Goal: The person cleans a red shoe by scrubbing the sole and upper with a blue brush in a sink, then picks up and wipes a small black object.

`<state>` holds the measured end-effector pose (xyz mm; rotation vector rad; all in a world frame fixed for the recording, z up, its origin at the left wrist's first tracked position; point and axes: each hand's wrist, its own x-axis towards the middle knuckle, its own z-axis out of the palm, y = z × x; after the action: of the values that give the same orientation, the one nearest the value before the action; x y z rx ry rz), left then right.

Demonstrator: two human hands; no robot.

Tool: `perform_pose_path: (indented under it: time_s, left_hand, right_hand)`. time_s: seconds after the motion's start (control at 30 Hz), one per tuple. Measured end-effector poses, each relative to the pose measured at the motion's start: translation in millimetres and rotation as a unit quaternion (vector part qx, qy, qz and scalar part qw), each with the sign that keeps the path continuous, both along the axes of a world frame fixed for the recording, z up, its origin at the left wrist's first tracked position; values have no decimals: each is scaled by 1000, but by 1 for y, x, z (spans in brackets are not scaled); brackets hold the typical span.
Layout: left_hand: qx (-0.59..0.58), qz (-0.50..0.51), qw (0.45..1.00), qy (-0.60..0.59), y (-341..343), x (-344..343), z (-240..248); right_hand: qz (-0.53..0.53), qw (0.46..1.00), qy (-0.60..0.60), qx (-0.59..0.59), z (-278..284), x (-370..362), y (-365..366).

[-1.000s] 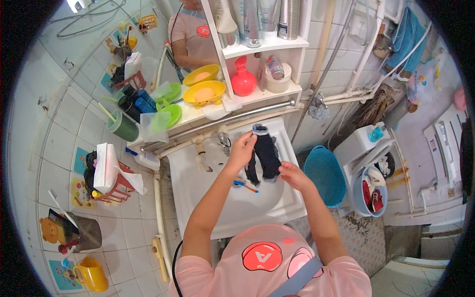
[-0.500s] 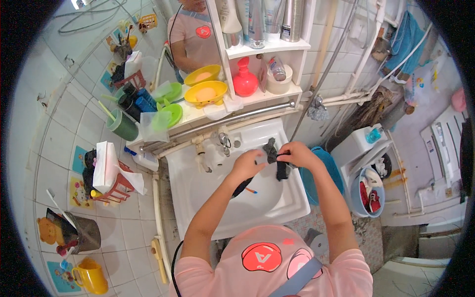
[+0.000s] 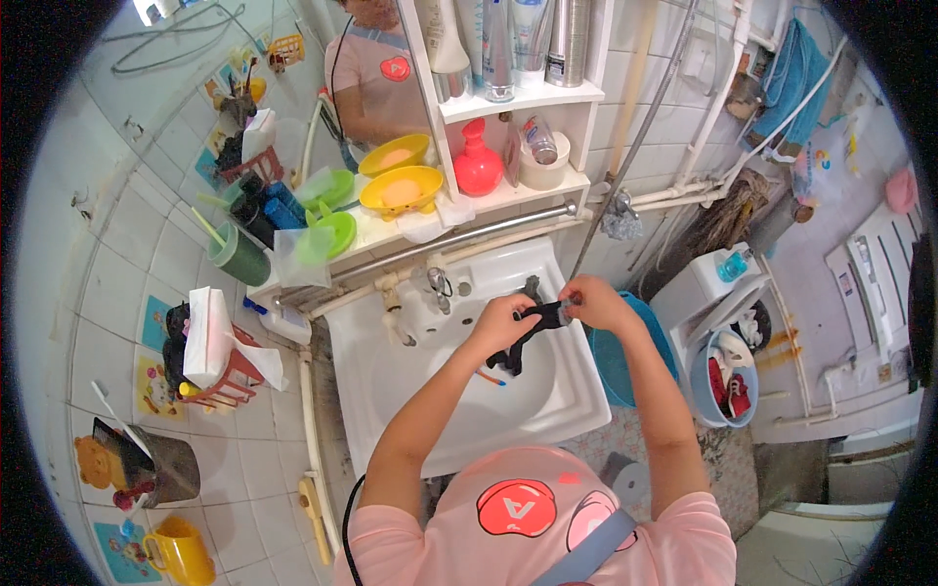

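Observation:
Over the white washbasin [image 3: 576, 415], a black sock [image 3: 535, 326] is stretched between my two hands. My left hand [image 3: 498, 327] pinches its left part, and a dark length hangs below those fingers into the bowl. The right-hand end, which looks greyer, is gripped by the closed fingers of my right hand [image 3: 594, 303]. Behind my fingers, a dark grey piece of cloth [image 3: 532, 285] shows near the basin's back right; I cannot tell whether it joins the sock. A thin orange strip with a blue tip [image 3: 500, 382] lies in the bowl.
The metal tap [image 3: 440, 283] stands at the basin's back. Above it, a white shelf [image 3: 528, 103] holds bottles and a red flask [image 3: 478, 161]. To the right are a blue tub [image 3: 635, 366] and a light-blue bucket [image 3: 699, 391] with red and white items inside.
My left hand has moved right and up, taking hold of the black sock. The sock now spans both hands. My right hand has shifted slightly right, and the view has tilted a little.

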<state>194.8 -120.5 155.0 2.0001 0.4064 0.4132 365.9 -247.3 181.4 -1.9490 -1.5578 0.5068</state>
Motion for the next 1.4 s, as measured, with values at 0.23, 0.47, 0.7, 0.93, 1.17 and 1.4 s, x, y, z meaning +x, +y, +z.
perform_pose_path:
  time_s: [0.23,0.47,0.7,0.93,1.17,1.4]
  left_hand:
    - [104,58,992,35,5,-4,5]
    - [83,187,977,-52,25,37,-5]
    - [5,243,965,-102,63,67,-8]
    - [-17,276,957,-93,72,76,-41]
    - [-57,267,956,-108,71,90,-58]
    - [-82,254,959,-96,77,83,-62]
  right_hand:
    - [-186,980,69,-11,5,-23,7]
    - [-225,908,266,235,-16,-20,37]
    - [-142,953,-77,256,9,-30,81]
    - [-166,935,-255,183,-1,-21,118]
    - [-193,942,-210,176,4,-14,118]
    - [-252,924,-50,282,-49,9,88]
